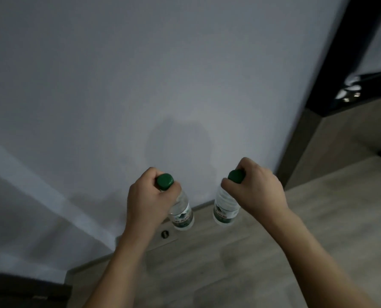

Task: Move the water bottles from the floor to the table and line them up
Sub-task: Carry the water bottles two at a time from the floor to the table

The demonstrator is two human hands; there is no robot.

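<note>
The pale wall (140,74) fills most of the view, and the wood-look floor (273,252) runs from its foot toward the viewer; no table top shows plainly, so which way the carry must go cannot be told. Just out from the foot of that wall, the left hand (145,196) is curled round the neck of the left bottle (181,213) and the right hand (253,190) round the neck of the right bottle (226,207). Both bottles hang near upright, green caps up, side by side and apart, apparently clear of the floor, each directly under its own fist.
</note>
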